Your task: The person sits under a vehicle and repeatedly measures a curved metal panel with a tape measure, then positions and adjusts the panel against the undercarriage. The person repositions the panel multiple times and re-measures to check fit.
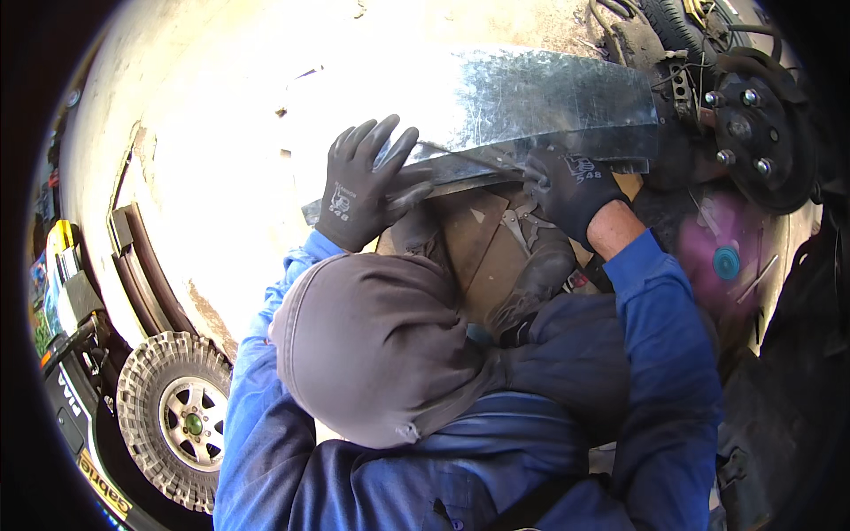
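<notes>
A bent piece of shiny sheet metal (567, 93) lies across in front of me, with a folded lip along its near edge. My left hand (367, 186), in a dark glove, rests on its left part with the fingers spread. Near the lip on the right, my gloved right hand (567, 186) is closed. A thin dark rod-like line runs leftward from its fingers along the metal; what the fist grips is hidden. Silver pliers (515, 226) sit just below the right hand, beside my boot (540, 274).
A wheel hub with studs (757, 133) stands at the right, with a tire (668, 31) behind it. A purple piece (722, 252) lies below the hub. Brown cardboard (469, 239) is under my feet. At left are metal rails (142, 274) and a vehicle's knobby wheel (181, 416).
</notes>
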The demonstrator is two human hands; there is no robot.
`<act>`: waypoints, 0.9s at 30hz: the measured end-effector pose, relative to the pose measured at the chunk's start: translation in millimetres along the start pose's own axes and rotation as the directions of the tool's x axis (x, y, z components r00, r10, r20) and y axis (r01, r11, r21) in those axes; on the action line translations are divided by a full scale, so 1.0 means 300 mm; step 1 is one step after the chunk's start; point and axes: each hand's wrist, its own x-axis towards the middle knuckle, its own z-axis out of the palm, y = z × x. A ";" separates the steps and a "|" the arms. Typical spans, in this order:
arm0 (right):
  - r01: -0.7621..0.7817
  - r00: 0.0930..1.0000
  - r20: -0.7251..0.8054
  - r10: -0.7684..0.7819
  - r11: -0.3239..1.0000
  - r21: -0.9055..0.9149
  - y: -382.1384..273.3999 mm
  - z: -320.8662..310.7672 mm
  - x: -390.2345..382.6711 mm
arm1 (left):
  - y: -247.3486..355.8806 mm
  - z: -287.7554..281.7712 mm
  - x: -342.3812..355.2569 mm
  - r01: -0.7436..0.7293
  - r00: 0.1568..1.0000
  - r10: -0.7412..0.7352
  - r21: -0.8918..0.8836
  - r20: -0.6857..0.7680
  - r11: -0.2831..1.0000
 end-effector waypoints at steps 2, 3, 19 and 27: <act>0.003 0.997 0.078 -0.010 0.996 0.094 0.017 0.049 -0.035 | -0.011 -0.023 -0.112 0.088 0.996 -0.087 0.041 -0.031 0.995; 0.010 0.997 0.078 -0.021 0.990 0.138 0.021 0.087 -0.056 | -0.021 -0.027 -0.173 0.148 0.989 -0.146 0.068 -0.032 0.987; -0.092 0.962 0.239 0.133 0.980 -0.175 0.050 0.578 -0.118 | 0.278 0.200 -1.475 0.819 0.201 -0.722 0.292 0.662 0.495; 0.105 0.993 0.070 -0.098 0.989 -0.103 0.059 0.534 -0.120 | 0.224 0.254 -1.408 0.875 0.352 -0.771 0.106 0.531 0.472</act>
